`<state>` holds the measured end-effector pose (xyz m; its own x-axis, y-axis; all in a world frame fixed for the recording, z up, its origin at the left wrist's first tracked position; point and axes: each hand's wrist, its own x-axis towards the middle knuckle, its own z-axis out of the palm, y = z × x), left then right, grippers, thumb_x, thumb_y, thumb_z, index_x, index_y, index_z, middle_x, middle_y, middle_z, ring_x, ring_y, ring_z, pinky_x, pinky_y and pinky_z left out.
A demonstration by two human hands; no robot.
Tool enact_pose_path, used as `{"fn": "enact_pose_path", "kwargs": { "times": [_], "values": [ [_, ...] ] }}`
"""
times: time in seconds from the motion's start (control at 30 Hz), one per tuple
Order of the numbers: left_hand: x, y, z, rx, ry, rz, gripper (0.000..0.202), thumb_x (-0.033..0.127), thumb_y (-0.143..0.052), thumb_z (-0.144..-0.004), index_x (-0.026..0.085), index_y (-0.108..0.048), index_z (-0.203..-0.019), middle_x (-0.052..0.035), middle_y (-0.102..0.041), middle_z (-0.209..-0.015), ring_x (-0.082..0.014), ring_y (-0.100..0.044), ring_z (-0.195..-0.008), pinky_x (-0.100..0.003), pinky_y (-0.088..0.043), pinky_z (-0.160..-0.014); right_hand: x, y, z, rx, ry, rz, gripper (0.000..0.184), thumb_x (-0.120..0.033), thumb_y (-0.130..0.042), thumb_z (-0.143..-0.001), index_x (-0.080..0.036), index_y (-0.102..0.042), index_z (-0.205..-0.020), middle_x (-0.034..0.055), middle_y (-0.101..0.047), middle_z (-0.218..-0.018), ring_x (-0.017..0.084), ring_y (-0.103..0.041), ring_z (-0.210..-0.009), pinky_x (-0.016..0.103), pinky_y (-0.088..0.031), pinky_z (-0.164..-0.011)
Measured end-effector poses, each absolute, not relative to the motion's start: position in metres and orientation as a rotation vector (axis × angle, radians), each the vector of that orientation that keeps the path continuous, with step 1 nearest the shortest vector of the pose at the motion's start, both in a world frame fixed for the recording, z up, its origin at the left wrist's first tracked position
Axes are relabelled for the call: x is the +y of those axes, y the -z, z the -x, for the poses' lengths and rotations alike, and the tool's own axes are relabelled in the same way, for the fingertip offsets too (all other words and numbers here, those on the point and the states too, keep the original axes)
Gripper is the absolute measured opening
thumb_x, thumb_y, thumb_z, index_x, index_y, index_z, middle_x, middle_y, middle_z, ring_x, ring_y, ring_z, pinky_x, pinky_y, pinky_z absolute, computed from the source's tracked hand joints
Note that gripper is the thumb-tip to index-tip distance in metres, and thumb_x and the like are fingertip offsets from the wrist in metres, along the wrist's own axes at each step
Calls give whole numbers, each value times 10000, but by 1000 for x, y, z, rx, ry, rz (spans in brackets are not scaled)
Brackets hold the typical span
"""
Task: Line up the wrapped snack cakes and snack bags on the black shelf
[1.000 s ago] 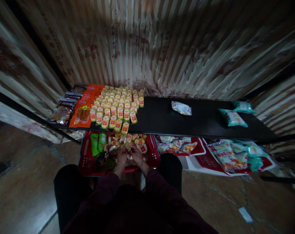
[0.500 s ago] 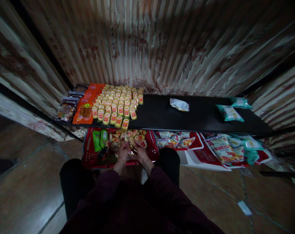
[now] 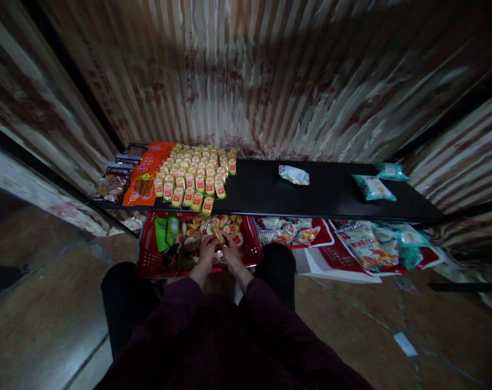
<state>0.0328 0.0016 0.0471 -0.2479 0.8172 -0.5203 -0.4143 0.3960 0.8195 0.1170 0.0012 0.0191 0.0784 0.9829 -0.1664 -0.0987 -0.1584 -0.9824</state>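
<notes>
Clock set with the two hands at its centre, and off we go from the left! Out at ten o'clock, dark brown packs (image 3: pixel 112 183) line the shelf end; just beside them, between ten and eleven, the orange packs (image 3: pixel 142 181). Then eleven o'clock, and what a block: yellow wrapped pieces (image 3: pixel 189 176), row behind row on the black shelf (image 3: pixel 262 192). Below, in the left red basket (image 3: pixel 147 257), green packs (image 3: pixel 166 232) sit between nine and ten. To the centre! The left hand (image 3: pixel 206 251) has its fingertips right by a small wrapped piece (image 3: pixel 218 234), but whether they clamp it I cannot tell. The right hand (image 3: pixel 230 251): thumb and fingers pinched on that piece, held tilted at twelve o'clock over the loose pile (image 3: pixel 234 238). One-thirty, a lone white pack (image 3: pixel 293 175) lying on the shelf. Two o'clock, teal packs (image 3: pixel 374 187). Three o'clock, below the shelf, striped packs (image 3: pixel 362 246) in red baskets; four o'clock, a white card (image 3: pixel 405 344) on the floor.
</notes>
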Motion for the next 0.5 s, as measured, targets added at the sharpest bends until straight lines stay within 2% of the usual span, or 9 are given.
{"fn": "enact_pose_path", "kwargs": {
  "times": [0.23, 0.33, 0.5],
  "values": [
    [-2, -54, -35, 1345, -1238, -267, 162, 220, -662, -576, 155, -597, -710, 35, -563, -598, -95, -507, -583, -220, -386, -594, -8, -25, -114, -1185, -1238, 1267, 451, -243, -592, -665, -258, -626, -1114, 17, -652, -1102, 214, -536, -1114, 380, -374, -1020],
    [-2, -56, -32, 1346, -1254, -265, 136, 184, -661, -570, 154, -572, -669, 42, -544, -585, -80, -482, -558, -206, -371, -573, -11, -29, -114, -1236, -1255, 1254, 436, -227, -581, -667, -261, -637, -1099, 11, -647, -1125, 211, -518, -1137, 389, -322, -1059],
    [-3, -60, -24, 1360, -1177, -156, 159, 151, -647, -625, 162, -588, -773, 32, -576, -612, -88, -517, -544, -211, -395, -553, -11, -29, -116, -1076, -1335, 1246, 379, -271, -572, -688, -244, -664, -1055, 24, -654, -1124, 219, -571, -1045, 373, -417, -964]
  ]
}}
